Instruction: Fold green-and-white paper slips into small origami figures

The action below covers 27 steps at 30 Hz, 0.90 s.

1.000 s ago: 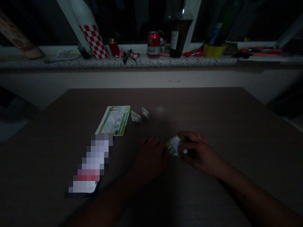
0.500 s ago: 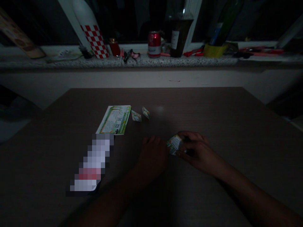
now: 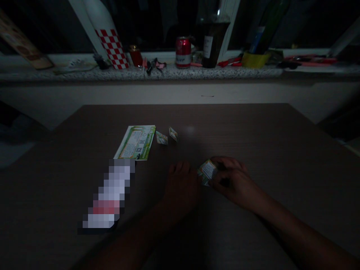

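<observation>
In dim light, a small folded printed paper (image 3: 207, 170), green and white with lines of text, is between my hands just above or on the table (image 3: 270, 127). My right hand (image 3: 233, 178) pinches its right side between thumb and fingers. My left hand (image 3: 182, 185) is closed, knuckles up, with its thumb side at the paper's left edge; the fingertips are hidden. Farther off stand two small folded paper pieces (image 3: 162, 138) in the same print. Left of them lies a flat green-and-white printed leaflet (image 3: 135, 144).
A blurred-out, bright oblong object (image 3: 112, 195) lies left of my left forearm. Along the granite windowsill (image 3: 168, 75) stand a red-checked white bottle (image 3: 111, 45), a red can (image 3: 183, 52), a dark labelled container (image 3: 209, 47) and a green bottle in a yellow holder (image 3: 254, 60).
Almost nothing differs. Both hands stay in place around the folded paper, which has tilted or shifted very slightly.
</observation>
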### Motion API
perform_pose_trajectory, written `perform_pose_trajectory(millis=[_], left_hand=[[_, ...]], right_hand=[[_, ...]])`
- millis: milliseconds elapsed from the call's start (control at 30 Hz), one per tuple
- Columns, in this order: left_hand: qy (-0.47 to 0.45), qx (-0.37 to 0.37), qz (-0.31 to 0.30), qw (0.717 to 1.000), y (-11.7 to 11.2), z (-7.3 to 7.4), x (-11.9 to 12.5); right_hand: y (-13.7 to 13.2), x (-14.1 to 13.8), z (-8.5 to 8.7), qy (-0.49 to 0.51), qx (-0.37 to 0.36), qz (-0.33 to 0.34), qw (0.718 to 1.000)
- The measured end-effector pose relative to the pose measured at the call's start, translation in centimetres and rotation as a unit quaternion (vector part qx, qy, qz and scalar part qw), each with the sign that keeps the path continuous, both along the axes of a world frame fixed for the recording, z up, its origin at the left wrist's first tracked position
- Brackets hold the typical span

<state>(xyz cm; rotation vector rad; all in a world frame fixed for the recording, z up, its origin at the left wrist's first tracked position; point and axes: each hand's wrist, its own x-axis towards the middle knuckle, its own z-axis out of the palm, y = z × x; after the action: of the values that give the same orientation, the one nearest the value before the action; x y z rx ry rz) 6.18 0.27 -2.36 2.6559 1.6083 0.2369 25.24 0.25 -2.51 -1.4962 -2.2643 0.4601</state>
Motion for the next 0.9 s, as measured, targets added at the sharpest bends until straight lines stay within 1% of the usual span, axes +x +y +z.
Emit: perform_pose_trajectory(millis=[167,367,567,667,767,900], left_hand=[[-0.004,0.003,0.013,1.000,0.01,-0.11,0.09],[-0.003,0.000,0.010,1.000,0.08,0.04,-0.03],[-0.009,0.002,0.012,1.000,0.07,-0.18,0.02],[-0.010,0.004,0.015,1.000,0.07,-0.20,0.03],[-0.010,-0.001,0.014,1.000,0.14,-0.10,-0.03],[-0.015,-0.006,0.010,1.000,0.17,0.04,-0.11]], right_hand=[[-0.04,-0.17,0.14,-0.010,0.004,-0.005,1.000],[0.04,0.08,-0.11,-0.004,0.002,0.001,1.000],[0.05,0.57,-0.33,-0.002,-0.004,0.008,1.000],[0.11,0.76,-0.59,0.008,0.010,0.011,1.000],[0.20,0.77,-0.75,0.011,0.022,0.035,0.999],[0.30,0.45,-0.40,-0.004,0.011,0.067,0.998]])
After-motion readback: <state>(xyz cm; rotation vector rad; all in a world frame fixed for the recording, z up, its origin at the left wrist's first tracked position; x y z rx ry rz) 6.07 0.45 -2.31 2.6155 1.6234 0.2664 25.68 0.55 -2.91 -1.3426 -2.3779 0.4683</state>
